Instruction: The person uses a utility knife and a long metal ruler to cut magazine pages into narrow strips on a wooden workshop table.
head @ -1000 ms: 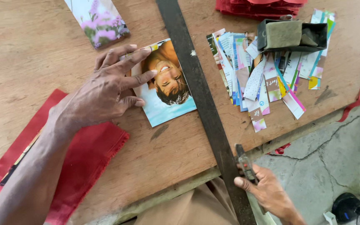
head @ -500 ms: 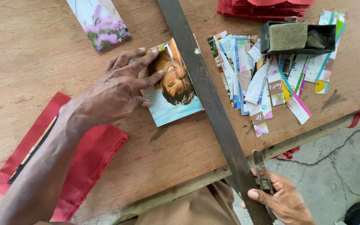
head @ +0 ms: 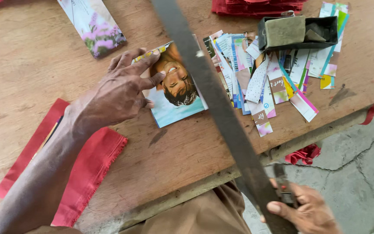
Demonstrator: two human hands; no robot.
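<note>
My left hand (head: pixel 120 89) presses flat on a printed picture sheet (head: pixel 174 99) that lies on the wooden table (head: pixel 31 56). The sheet's right edge sits under a long dark metal cutter blade (head: pixel 213 104), which runs diagonally from the top of the view down to the table's front edge. My right hand (head: pixel 306 212) is below the table edge, closed around the blade's handle end. The blade appears lifted above the table.
A pile of several cut colourful paper strips (head: pixel 265 69) lies right of the blade, with a dark open box (head: pixel 297 31) on it. Red cloth (head: pixel 83 173) lies at the left, a flower-printed sheet (head: pixel 94 26) at the top, red scraps (head: pixel 301 154) on the concrete floor.
My right hand has raised the handle end, so the blade looms larger and nearer the camera. My left hand stays pressed on the picture sheet.
</note>
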